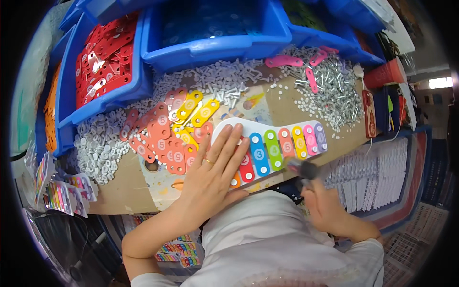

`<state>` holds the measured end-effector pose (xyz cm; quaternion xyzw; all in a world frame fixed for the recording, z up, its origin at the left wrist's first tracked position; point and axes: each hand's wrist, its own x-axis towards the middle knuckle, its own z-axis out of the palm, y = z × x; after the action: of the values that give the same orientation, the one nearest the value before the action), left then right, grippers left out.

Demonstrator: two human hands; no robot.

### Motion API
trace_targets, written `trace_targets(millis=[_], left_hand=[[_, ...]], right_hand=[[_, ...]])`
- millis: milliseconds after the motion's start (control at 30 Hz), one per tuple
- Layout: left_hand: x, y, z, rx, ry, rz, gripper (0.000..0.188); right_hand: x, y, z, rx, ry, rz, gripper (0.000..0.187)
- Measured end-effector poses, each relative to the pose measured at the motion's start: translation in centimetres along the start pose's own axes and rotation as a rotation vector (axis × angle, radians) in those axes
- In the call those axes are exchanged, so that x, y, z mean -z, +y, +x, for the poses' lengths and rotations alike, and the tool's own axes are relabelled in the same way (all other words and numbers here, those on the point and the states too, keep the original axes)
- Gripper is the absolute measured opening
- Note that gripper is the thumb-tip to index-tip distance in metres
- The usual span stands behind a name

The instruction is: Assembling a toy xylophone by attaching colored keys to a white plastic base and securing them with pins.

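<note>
A toy xylophone [260, 154] lies slantwise at the table's near edge, a white base with a row of coloured keys fixed by white round caps. My left hand [215, 162] lies flat across its wide left end, fingers stretched out, hiding part of the base and keys. Just off the near side of the narrower right end, my right hand [322, 205] is wrapped round a hammer [306, 170]. The dark hammer head is smeared by motion beside the keys. Coral key plates [160, 126] and yellow key plates [205, 112] lie loosely piled beyond my left hand.
Blue bins line the far side, one with red plates [105, 62], one with orange plates [51, 105]. White caps [98, 148] and metal pins [334, 86] are heaped on the table [119, 196]. A phone [369, 114] stands right. A crate of white parts [373, 174] sits lower right.
</note>
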<state>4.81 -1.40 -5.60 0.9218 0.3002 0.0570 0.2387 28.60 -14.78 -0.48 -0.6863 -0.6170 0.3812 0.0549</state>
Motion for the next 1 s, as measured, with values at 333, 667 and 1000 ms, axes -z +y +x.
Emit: trace_targets(millis=[333,667,1000], left_hand=[[0.8,1.3,0.5,0.041,-0.076,0.163,0.104],[-2.7,3.5,5.6,-0.008,0.111,0.154,0.099],[-2.6,4.0,5.7,0.065,0.079,0.167,0.101]], right_hand=[[-1.3,1.1,-0.5,-0.016,0.110,-0.029,0.012],[0.5,1.7,-1.1,-0.027,0.315,0.113,0.017],[2.9,3.5,-3.4,-0.014,0.649,0.399,0.036]])
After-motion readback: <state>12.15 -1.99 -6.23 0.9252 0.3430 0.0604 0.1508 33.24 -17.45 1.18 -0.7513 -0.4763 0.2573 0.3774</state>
